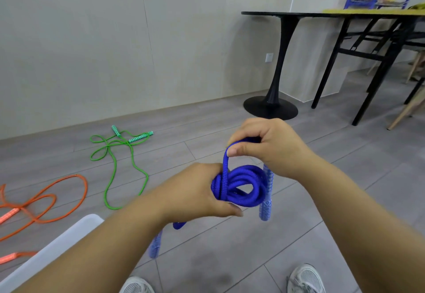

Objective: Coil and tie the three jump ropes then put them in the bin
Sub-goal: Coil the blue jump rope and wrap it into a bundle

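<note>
Gripping blue rope (241, 184), left hand (195, 191) half-hides its coil (handle (155, 244) blurred)

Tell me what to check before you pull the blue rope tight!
1. Left hand has a grip on the blue coil: ok.
2. Right hand pinches the loose strand above the coil: ok.
3. Strand runs down across the coil: ok.
4. Knot closed: cannot tell, the left hand hides that side.
5. Blue handles hang untangled, one handle beside the coil and the other handle below the left forearm: ok.
6. Green rope and orange rope coiled: not ok, both lie loose on the floor.
</note>
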A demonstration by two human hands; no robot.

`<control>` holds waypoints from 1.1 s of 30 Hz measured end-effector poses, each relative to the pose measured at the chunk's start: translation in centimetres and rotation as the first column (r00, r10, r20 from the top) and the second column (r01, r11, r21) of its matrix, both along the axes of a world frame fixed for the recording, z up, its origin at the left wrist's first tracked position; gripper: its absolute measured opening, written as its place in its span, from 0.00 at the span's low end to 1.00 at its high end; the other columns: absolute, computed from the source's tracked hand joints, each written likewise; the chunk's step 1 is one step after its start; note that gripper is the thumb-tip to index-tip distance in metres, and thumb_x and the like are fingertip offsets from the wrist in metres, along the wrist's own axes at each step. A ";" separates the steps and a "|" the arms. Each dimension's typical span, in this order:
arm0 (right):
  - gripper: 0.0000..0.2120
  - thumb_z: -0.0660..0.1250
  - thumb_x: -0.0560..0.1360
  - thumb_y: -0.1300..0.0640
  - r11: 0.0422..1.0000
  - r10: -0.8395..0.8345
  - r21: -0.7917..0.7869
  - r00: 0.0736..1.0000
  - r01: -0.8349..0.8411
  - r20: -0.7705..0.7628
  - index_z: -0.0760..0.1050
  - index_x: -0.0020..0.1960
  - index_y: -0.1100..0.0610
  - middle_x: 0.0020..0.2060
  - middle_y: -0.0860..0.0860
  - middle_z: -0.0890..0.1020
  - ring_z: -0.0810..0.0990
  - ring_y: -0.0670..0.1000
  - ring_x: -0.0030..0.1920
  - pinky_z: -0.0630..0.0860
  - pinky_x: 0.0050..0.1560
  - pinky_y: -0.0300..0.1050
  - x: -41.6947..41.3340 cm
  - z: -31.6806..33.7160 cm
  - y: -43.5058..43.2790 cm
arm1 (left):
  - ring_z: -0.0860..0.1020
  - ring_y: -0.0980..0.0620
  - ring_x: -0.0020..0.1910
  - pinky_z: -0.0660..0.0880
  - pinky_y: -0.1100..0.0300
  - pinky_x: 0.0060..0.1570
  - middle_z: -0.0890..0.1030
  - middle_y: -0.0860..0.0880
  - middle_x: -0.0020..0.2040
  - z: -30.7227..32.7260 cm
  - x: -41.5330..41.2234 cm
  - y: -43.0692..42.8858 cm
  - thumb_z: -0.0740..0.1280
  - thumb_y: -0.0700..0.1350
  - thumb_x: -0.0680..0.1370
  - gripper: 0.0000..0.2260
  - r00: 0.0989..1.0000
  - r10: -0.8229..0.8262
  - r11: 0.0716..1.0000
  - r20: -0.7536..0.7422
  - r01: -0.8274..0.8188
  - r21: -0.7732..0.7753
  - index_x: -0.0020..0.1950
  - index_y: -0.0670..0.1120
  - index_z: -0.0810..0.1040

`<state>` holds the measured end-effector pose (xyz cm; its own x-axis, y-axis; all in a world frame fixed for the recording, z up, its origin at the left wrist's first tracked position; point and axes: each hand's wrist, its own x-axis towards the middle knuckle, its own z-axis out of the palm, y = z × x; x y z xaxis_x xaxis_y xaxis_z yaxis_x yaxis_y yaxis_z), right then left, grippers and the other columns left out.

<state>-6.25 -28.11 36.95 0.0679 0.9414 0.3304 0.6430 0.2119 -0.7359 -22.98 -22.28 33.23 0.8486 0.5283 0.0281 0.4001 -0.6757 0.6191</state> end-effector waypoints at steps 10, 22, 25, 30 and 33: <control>0.12 0.64 0.72 0.72 0.964 -0.002 -0.247 0.932 -0.094 -0.362 0.77 0.36 0.59 0.26 0.49 0.77 0.71 0.44 0.25 0.71 0.28 0.34 0.4 -1.7 0.1 | 0.72 0.54 0.26 0.71 0.61 0.28 0.79 0.52 0.31 0.2 -0.2 -0.1 0.73 0.39 0.64 0.27 0.883 0.193 0.896 0.428 0.020 -0.444 0.58 0.54 0.68; 0.09 0.64 0.77 0.57 0.902 0.000 -0.402 0.933 -0.155 -0.361 0.81 0.42 0.57 0.27 0.47 0.78 0.67 0.43 0.24 0.66 0.27 0.33 -1.4 -2.4 -0.4 | 0.76 0.52 0.24 0.72 0.60 0.26 0.78 0.49 0.27 -0.4 0.0 1.1 0.71 0.44 0.72 0.06 0.692 0.498 0.858 0.523 -0.305 -0.414 0.41 0.43 0.76; 0.11 0.62 0.78 0.55 0.903 0.022 -0.407 0.963 -0.134 -0.268 0.81 0.44 0.58 0.27 0.46 0.77 0.67 0.43 0.25 0.67 0.28 0.33 -1.7 -2.2 -0.9 | 0.77 0.52 0.25 0.72 0.62 0.26 0.77 0.49 0.27 -0.7 0.1 1.2 0.71 0.46 0.73 0.08 0.660 0.537 0.841 0.525 -0.376 -0.389 0.43 0.43 0.76; 0.11 0.61 0.79 0.56 0.912 0.055 -0.386 0.972 -0.143 -0.231 0.79 0.43 0.57 0.29 0.45 0.77 0.70 0.42 0.27 0.69 0.30 0.34 -1.9 -1.7 -1.5 | 0.72 0.55 0.21 0.69 0.66 0.24 0.75 0.43 0.30 -0.6 0.6 1.0 0.71 0.48 0.72 0.13 0.612 0.571 0.820 0.548 -0.400 -0.409 0.44 0.40 0.73; 0.10 0.61 0.79 0.56 0.916 0.062 -0.377 0.978 -0.134 -0.197 0.79 0.43 0.54 0.30 0.45 0.78 0.72 0.43 0.29 0.71 0.33 0.36 -2.0 -2.0 -1.9 | 0.69 0.55 0.21 0.68 0.67 0.23 0.73 0.45 0.29 -0.5 0.8 0.9 0.72 0.50 0.71 0.14 0.624 0.570 0.820 0.534 -0.391 -0.418 0.44 0.42 0.72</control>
<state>-8.23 -30.01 34.95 -0.0079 0.9976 -0.0692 0.4854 -0.0567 -0.8724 -22.16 -21.38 32.75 0.3040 0.9184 0.2533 0.0951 -0.2938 0.9511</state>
